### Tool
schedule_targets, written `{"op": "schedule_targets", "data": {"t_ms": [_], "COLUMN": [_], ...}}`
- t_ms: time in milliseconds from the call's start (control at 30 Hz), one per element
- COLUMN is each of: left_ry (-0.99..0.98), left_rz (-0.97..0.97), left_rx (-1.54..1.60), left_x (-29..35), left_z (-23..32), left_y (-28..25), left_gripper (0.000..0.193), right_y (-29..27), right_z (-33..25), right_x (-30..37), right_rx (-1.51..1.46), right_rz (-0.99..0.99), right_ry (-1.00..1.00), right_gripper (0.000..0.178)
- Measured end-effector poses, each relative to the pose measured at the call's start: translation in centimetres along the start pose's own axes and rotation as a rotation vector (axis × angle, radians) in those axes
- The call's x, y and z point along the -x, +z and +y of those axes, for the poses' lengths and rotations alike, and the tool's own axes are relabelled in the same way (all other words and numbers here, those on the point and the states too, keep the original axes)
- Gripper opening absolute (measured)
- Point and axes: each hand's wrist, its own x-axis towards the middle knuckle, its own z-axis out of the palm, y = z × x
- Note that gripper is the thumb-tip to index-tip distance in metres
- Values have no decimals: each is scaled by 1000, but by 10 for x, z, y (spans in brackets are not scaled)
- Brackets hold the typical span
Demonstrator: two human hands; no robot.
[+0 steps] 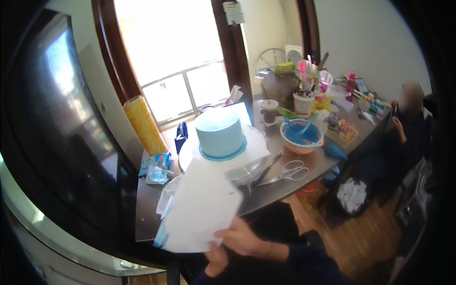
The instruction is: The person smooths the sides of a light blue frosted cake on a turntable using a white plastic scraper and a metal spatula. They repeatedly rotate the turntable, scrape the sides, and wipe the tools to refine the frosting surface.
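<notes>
A smooth blue cake (221, 133) stands on a white board atop a turntable (247, 172) on the grey counter (285, 183), just beyond a white flat scraper (199, 209) smeared blue at its lower corner; a careless swing of that wide blade could gouge the icing or nudge the scissors (290, 172) and the bowl of blue frosting (302, 135) lying near the counter's edge. The right hand (242, 237) holds the scraper up before the cake, fingers clamped on its lower right edge, while the left hand (216, 259) curls below, its fingers' grip impossible to tell.
</notes>
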Motion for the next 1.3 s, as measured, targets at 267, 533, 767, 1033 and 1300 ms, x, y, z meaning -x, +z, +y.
{"op": "schedule_targets", "data": {"t_ms": [267, 533, 767, 1033, 1300], "left_ry": [553, 595, 564, 425, 433], "left_rz": [881, 843, 876, 570, 897], "left_rx": [-366, 39, -152, -292, -35], "left_x": [18, 33, 19, 22, 24], "left_z": [85, 146, 138, 126, 141], "left_y": [-69, -100, -111, -134, -83], "left_gripper": [42, 35, 38, 42, 57], "right_y": [9, 0, -4, 2, -5], "right_z": [64, 72, 70, 57, 76], "right_x": [44, 79, 63, 63, 69], "right_rx": [480, 996, 1014, 900, 341], "right_rz": [-367, -845, -808, -454, -415], "right_ry": [341, 280, 287, 142, 339], "right_gripper": [12, 18, 21, 38, 29]}}
